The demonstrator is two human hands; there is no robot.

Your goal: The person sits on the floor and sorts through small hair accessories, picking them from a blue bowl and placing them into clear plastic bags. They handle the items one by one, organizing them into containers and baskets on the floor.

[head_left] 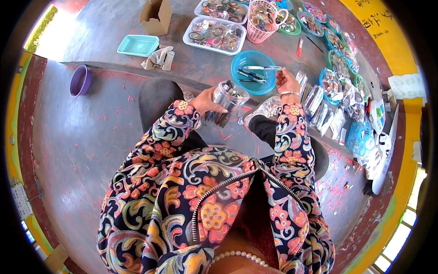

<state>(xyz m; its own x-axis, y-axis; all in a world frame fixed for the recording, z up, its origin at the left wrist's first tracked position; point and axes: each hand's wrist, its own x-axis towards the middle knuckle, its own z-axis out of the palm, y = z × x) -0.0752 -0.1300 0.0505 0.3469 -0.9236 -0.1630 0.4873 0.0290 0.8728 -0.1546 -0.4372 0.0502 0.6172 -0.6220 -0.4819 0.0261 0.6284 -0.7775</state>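
My left hand (207, 101) is closed round a clear plastic bag (232, 97) stuffed with dark and pale pens, held upright over my lap. Between the fingertips of my right hand (287, 83) is a slim white pen (259, 68), lying level above a round blue basin (248, 55). Several dark pens (253, 76) rest inside that basin. A pale bracelet circles my right wrist.
Behind the basin stand a white tray (187, 38) of bagged items and a pink basket (258, 33). A turquoise basket (137, 44), grey cloth (159, 58) and cardboard box (155, 20) lie left. A purple basin (80, 81) sits lower. Clear packets (313, 100) line the right.
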